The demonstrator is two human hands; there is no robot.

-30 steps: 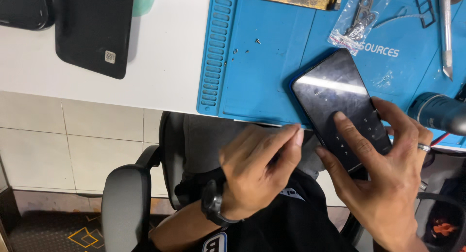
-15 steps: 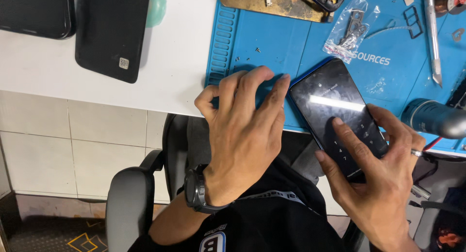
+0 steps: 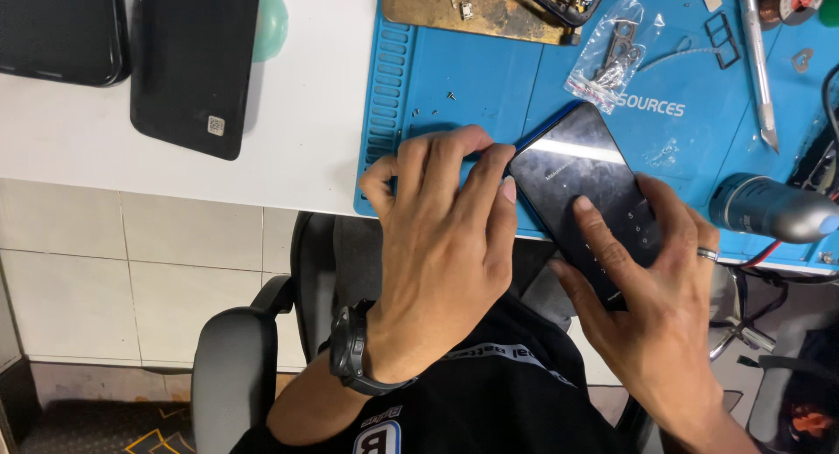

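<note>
Blue repair mat [image 3: 489, 87] covers the white table's near edge, where a dark smartphone [image 3: 581, 187] lies aslant, long axis running from upper left to lower right. Right hand [image 3: 664, 305] grips its lower end; left hand [image 3: 446, 235], fingers curled, touches its upper-left edge.

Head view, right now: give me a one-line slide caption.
Right hand holds a dark smartphone over the blue work mat while the left hand touches its edge.
</note>
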